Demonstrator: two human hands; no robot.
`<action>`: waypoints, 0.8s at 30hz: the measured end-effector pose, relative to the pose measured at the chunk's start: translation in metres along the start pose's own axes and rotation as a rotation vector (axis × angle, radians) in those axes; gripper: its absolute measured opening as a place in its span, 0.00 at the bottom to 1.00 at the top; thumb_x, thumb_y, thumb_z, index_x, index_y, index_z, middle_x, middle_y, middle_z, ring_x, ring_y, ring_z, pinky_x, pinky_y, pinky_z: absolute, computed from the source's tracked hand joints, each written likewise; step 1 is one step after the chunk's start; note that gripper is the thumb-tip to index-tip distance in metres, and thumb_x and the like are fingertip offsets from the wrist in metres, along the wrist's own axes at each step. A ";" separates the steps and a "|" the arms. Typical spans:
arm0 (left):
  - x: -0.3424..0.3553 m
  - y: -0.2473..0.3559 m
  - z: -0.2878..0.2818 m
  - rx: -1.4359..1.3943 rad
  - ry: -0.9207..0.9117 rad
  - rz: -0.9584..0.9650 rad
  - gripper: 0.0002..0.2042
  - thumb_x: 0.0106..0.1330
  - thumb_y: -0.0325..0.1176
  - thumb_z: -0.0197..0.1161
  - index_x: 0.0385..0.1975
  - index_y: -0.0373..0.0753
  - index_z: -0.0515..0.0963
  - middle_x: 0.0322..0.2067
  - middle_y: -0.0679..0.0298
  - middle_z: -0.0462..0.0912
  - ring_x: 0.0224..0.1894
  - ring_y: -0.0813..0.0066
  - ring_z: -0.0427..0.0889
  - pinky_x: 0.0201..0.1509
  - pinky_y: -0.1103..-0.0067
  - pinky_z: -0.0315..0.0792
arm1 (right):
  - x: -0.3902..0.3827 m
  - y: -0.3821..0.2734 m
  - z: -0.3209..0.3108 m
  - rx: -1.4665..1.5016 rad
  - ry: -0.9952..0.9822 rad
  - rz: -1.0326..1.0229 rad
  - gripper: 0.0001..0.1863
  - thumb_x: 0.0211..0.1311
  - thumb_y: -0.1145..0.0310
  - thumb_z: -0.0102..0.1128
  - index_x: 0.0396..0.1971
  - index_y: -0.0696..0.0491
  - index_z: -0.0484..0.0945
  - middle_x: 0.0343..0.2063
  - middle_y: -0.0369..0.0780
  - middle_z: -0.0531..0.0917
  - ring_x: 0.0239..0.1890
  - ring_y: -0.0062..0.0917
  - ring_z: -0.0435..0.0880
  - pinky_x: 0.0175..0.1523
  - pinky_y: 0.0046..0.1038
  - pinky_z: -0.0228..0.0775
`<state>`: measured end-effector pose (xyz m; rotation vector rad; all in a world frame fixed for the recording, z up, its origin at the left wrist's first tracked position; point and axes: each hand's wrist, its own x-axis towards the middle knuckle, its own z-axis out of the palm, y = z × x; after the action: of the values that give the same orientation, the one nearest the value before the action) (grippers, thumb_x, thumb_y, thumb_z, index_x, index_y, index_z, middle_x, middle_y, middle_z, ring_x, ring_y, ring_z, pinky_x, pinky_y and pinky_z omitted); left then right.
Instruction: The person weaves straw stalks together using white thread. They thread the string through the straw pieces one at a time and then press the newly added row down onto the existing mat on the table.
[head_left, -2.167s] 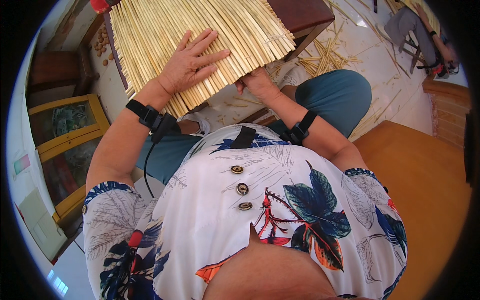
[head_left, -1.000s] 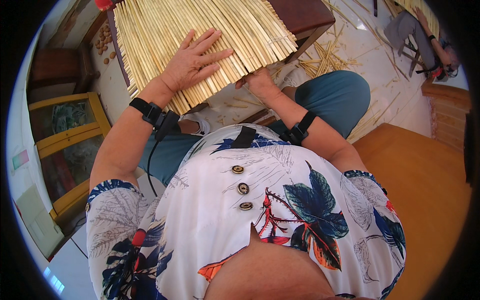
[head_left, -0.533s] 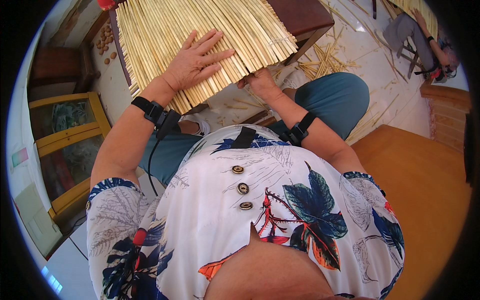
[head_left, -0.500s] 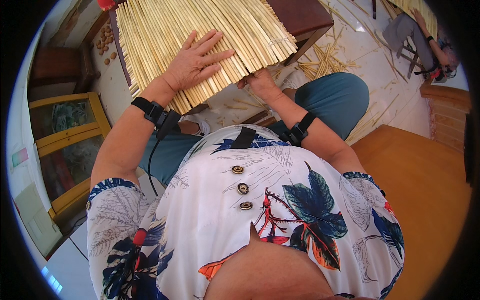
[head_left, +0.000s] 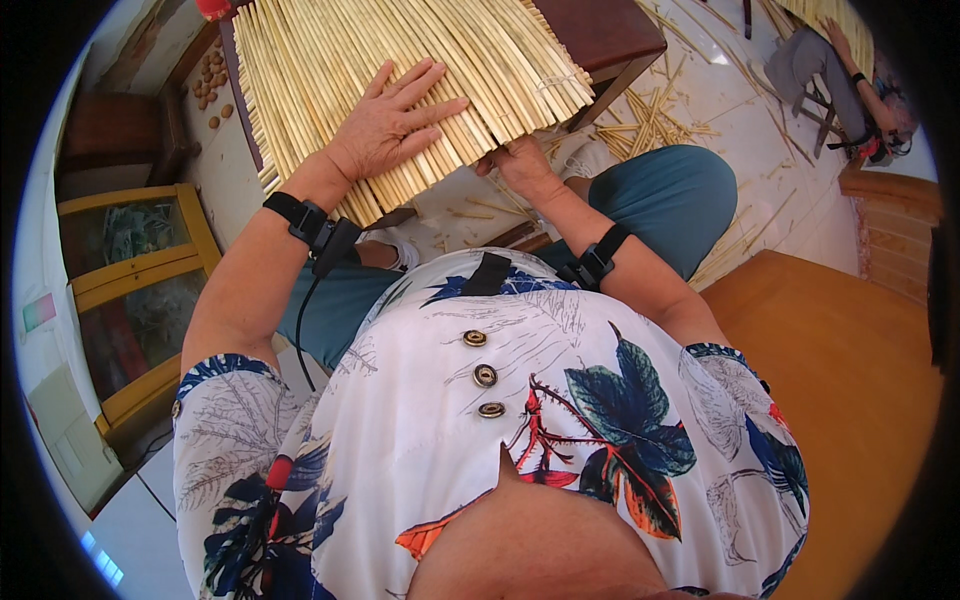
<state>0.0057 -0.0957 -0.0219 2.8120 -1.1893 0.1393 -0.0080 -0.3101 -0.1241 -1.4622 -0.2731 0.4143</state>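
Note:
A mat of pale yellow stalks [head_left: 330, 75], laid side by side, rests on a dark red-brown table [head_left: 615, 35] and hangs past its near edge. My left hand [head_left: 392, 122] lies flat on top of the stalks with its fingers spread. At the near edge of the mat, my right hand [head_left: 522, 168] is closed, its fingertips partly under the stalk ends. What those fingers pinch, if anything, is hidden. A thin tie [head_left: 560, 80] crosses the stalks near the mat's right side.
Loose cut stalks [head_left: 650, 125] litter the floor to the right of the table. A yellow-framed cabinet [head_left: 140, 270] stands at left, near several round brown things [head_left: 210, 75]. An orange-brown wooden surface [head_left: 820, 400] is at right. Another person [head_left: 840, 85] sits at the far right with a similar mat.

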 end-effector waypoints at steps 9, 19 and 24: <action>-0.001 0.001 -0.002 0.002 -0.015 -0.005 0.20 0.66 0.41 0.43 0.59 0.56 0.63 0.64 0.58 0.52 0.67 0.63 0.48 0.68 0.62 0.36 | -0.005 -0.008 -0.001 -0.045 -0.009 -0.011 0.07 0.59 0.79 0.44 0.34 0.60 0.73 0.23 0.39 0.78 0.22 0.22 0.79 0.28 0.23 0.74; 0.000 0.000 0.000 0.037 -0.021 0.008 0.20 0.67 0.42 0.42 0.59 0.56 0.63 0.64 0.58 0.52 0.67 0.63 0.48 0.68 0.62 0.36 | -0.003 -0.001 0.000 0.243 -0.077 0.059 0.05 0.61 0.76 0.46 0.34 0.59 0.71 0.21 0.40 0.75 0.18 0.23 0.76 0.23 0.23 0.71; -0.001 0.000 0.000 0.040 -0.026 0.001 0.20 0.67 0.42 0.41 0.59 0.56 0.63 0.64 0.59 0.52 0.67 0.64 0.48 0.68 0.62 0.35 | -0.001 -0.002 0.000 0.126 -0.041 0.075 0.05 0.61 0.76 0.46 0.33 0.58 0.72 0.20 0.38 0.75 0.17 0.21 0.74 0.21 0.23 0.69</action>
<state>0.0048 -0.0949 -0.0218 2.8560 -1.2071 0.1287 -0.0091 -0.3107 -0.1221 -1.3448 -0.2213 0.5143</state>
